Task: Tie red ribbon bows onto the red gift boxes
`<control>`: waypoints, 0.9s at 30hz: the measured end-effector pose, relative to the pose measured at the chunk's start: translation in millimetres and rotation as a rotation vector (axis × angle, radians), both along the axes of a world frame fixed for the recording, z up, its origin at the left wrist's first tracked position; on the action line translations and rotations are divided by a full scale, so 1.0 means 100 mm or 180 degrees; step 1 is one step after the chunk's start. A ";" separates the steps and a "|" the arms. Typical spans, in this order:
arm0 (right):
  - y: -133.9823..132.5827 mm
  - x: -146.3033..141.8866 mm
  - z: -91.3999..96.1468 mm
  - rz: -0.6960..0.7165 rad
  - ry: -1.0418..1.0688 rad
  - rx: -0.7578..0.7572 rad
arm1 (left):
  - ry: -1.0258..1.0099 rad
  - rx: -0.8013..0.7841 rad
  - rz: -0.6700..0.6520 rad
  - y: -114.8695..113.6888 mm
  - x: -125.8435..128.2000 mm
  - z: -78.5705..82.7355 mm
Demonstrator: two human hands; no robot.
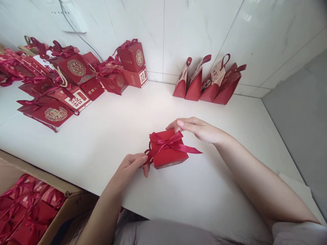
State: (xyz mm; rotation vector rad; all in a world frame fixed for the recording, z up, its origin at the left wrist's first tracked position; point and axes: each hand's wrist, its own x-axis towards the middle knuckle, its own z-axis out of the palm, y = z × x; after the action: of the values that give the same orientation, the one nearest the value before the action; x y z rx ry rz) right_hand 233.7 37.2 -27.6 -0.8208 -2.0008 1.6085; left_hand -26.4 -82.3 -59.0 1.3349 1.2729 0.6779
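A small red gift box [163,159] rests on the white table in front of me, with a magenta satin ribbon [176,137] tied in a bow on its top. One ribbon tail sticks out to the right. My left hand [134,164] is closed at the box's left side, thumb and fingers pinching the ribbon end beside a dark red twisted cord [149,146]. At the far right corner, my right hand [198,130] has its fingers against the back of the box, with the thumb just above the edge. Those fingertips are partly hidden.
Finished-looking red gift boxes [76,68] are stacked at the back left. Several triangular red boxes with loops [194,89] stand by the tiled wall. A cardboard carton [68,190] of ribboned boxes is at the lower left. A grey panel [301,95] borders the white table [122,119] at right.
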 end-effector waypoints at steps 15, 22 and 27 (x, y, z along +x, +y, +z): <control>-0.10 0.00 0.03 -0.0166 -0.0249 0.0212 | 0.1083 0.1090 0.0111 -0.03 0.04 0.00; -0.15 0.08 0.09 0.0224 -0.0712 0.0425 | 0.0455 0.0926 -0.0045 0.08 0.20 -0.05; -0.02 0.24 0.14 -0.0139 -0.0116 0.0153 | 0.0715 0.1645 0.0201 0.13 0.29 0.06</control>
State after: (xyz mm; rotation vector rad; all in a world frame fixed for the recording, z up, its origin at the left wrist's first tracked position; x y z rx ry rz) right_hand 257.4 35.5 -13.7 -0.8756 -2.0241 1.5259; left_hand 2.6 -68.8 -53.5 1.8373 1.3752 0.9663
